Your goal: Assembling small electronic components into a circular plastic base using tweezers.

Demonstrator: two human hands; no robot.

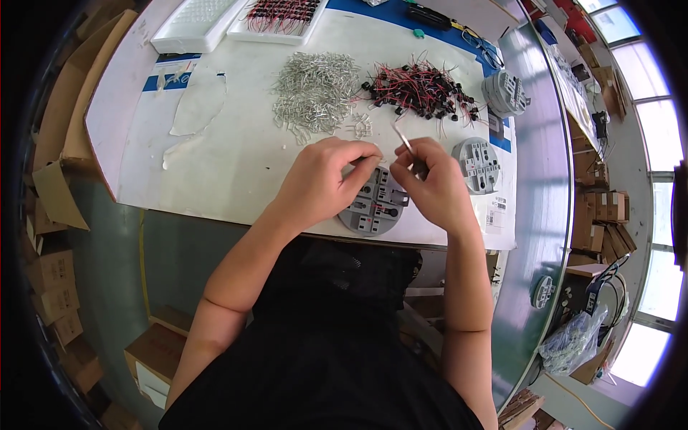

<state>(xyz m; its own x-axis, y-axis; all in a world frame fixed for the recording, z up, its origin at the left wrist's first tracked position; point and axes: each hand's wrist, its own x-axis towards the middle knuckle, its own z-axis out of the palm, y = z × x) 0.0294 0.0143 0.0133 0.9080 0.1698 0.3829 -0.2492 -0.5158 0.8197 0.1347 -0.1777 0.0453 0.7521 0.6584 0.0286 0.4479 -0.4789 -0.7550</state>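
Our right hand (435, 188) pinches a thin metal pin (403, 139) between thumb and forefinger, its top end sticking up. Our left hand (326, 179) has fingertips closed together over the round grey fixture (374, 209); can't tell if it grips anything. The fixture sits at the near edge of the white mat (236, 161), under both hands. The pin looks light, stiff, slippery and easily bent, so hold it low on the shank. Behind: a pile of metal clips (315, 89) and red-black wired parts (419, 89).
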